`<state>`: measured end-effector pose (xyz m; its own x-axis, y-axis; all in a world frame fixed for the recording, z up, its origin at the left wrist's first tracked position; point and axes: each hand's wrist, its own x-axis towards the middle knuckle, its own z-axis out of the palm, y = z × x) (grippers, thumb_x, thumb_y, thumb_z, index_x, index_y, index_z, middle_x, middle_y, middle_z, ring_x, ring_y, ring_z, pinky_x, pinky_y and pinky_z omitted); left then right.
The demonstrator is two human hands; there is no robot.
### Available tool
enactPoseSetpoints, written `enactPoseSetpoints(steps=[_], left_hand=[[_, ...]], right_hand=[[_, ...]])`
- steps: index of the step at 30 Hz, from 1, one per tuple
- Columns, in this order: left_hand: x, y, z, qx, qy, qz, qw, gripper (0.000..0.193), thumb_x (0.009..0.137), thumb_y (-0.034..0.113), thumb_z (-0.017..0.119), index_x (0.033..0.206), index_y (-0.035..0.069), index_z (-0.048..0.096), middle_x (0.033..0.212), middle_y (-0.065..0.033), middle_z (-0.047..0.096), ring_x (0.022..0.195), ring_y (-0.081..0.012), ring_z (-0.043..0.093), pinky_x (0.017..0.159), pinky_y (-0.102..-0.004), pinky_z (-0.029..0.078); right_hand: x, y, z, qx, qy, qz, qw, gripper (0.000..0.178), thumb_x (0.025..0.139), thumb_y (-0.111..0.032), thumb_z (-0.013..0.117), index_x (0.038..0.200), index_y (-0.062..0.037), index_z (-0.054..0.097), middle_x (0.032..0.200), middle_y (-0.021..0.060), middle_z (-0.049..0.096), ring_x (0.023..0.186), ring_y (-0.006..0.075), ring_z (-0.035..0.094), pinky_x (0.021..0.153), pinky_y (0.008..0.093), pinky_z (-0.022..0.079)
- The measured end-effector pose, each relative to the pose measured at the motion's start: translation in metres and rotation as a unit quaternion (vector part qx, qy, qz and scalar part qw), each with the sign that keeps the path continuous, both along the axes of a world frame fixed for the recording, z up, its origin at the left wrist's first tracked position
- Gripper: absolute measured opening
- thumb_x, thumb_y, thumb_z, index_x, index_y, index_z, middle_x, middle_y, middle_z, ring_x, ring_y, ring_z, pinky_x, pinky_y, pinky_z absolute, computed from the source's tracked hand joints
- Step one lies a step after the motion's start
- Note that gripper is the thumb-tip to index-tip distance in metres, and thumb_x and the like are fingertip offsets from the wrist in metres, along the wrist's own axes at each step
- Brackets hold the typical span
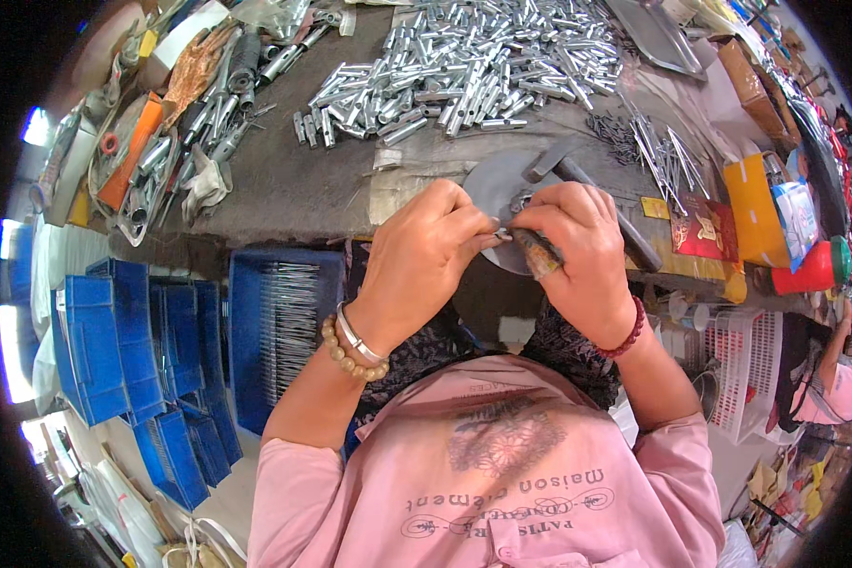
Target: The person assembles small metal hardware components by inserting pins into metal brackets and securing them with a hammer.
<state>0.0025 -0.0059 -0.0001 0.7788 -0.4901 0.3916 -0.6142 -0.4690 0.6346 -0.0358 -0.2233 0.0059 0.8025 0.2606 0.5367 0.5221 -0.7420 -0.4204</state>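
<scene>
My left hand [421,251] is closed in a pinch on a small metal piece [503,234] at the near edge of the bench. Close against it, my right hand [582,227] has its fingers curled in. A worn, brownish wrap [540,254] shows at its thumb; what its fingertips hold is hidden. Under and behind both hands sits a round grey metal disc [492,180]. A hammer [615,213] lies just right of the disc, its head toward my right hand. Beyond, a large heap of short shiny metal tubes [483,71] covers the far bench.
Thin metal rods and small dark pins [658,156] lie at the right, near a red packet [705,227] and a yellow box [757,208]. Assorted tools [199,123] crowd the left. Below stand a blue bin [241,341] of long metal rods and stacked blue bins [114,350].
</scene>
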Motion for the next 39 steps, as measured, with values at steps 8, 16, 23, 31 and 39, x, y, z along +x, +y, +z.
enactPoseSetpoints(steps=[8,16,23,31,39], left_hand=[[0.000,0.000,-0.002,0.000,-0.008,0.002,1.000,0.014,0.088,0.008,0.082,0.101,0.006,0.077,0.096,-0.0101,0.064,0.085,-0.0304,0.068,0.074,-0.0398,0.054],[-0.003,-0.001,-0.004,-0.016,0.007,0.003,1.000,0.015,0.088,0.005,0.083,0.102,0.003,0.078,0.096,-0.0102,0.064,0.085,-0.0277,0.067,0.075,-0.0375,0.054],[-0.001,0.000,-0.005,-0.014,0.010,-0.001,1.000,0.016,0.088,0.002,0.082,0.103,0.001,0.077,0.097,-0.0104,0.065,0.088,-0.0269,0.067,0.076,-0.0363,0.055],[-0.002,-0.002,-0.005,-0.023,0.015,0.001,1.000,0.017,0.087,0.004,0.083,0.103,0.003,0.078,0.096,-0.0097,0.064,0.086,-0.0275,0.068,0.075,-0.0382,0.055],[0.001,0.007,-0.010,-0.012,0.029,-0.016,0.999,0.018,0.088,0.001,0.083,0.105,0.003,0.080,0.098,-0.0073,0.062,0.088,-0.0214,0.064,0.077,-0.0324,0.053]], right_hand=[[-0.009,-0.011,0.013,-0.119,-0.055,-0.022,0.991,0.037,0.077,-0.006,0.076,0.113,-0.0101,0.075,0.110,0.0078,0.067,0.106,0.0303,0.066,0.099,0.0454,0.050],[-0.014,-0.061,0.015,-0.164,0.066,-0.164,0.970,0.054,0.079,0.000,0.074,0.132,-0.0120,0.072,0.110,0.0133,0.068,0.104,0.0333,0.068,0.094,0.0456,0.053],[-0.041,-0.046,0.024,-0.034,0.001,-0.079,0.996,0.069,0.077,0.010,0.070,0.138,-0.0207,0.075,0.102,0.0098,0.064,0.086,0.0294,0.069,0.072,0.0384,0.058],[-0.043,-0.046,0.009,-0.067,-0.021,-0.064,0.995,0.065,0.079,0.008,0.068,0.137,-0.0208,0.076,0.103,0.0098,0.064,0.082,0.0273,0.070,0.068,0.0373,0.058],[-0.029,-0.036,0.026,-0.136,-0.012,-0.075,0.988,0.047,0.077,0.001,0.072,0.120,-0.0146,0.079,0.109,0.0082,0.065,0.102,0.0293,0.064,0.084,0.0405,0.055]])
